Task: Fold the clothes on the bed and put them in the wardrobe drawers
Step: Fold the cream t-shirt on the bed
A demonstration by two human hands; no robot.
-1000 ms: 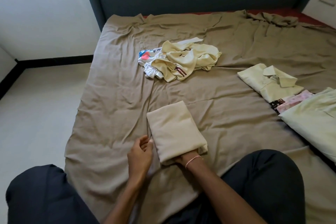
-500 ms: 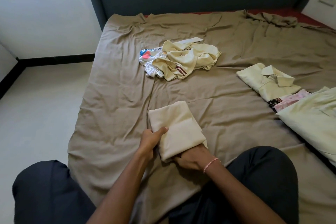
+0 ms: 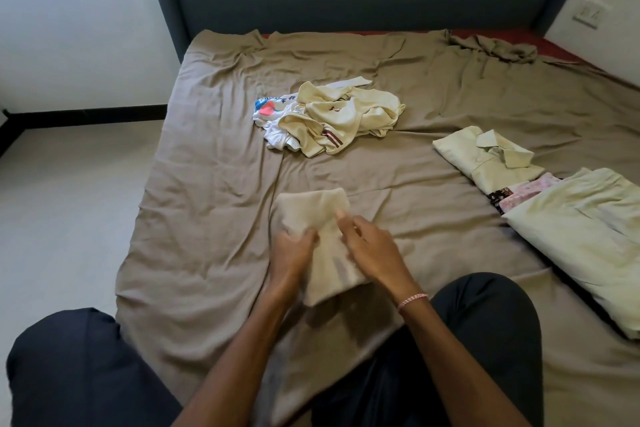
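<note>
Both my left hand (image 3: 292,253) and right hand (image 3: 375,250) grip one blurred folded cream cloth (image 3: 311,215) on the bed (image 3: 207,218). One unfolded heap (image 3: 346,118) beyond; rightward, one folded shirt (image 3: 485,156), one half-hidden pink piece (image 3: 530,189), one cut-off pale garment (image 3: 581,236).

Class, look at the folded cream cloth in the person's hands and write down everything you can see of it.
The folded cloth is plain cream, soft woven-looking fabric, folded into a thick, roughly rectangular bundle with no print or trim showing. It points lengthwise away from the person over the brown bed sheet, near the bed's front edge. The left hand grips its left side, bunching the fabric; the right hand pinches its upper right edge. Its near end looks lifted, with shadow beneath.
</note>
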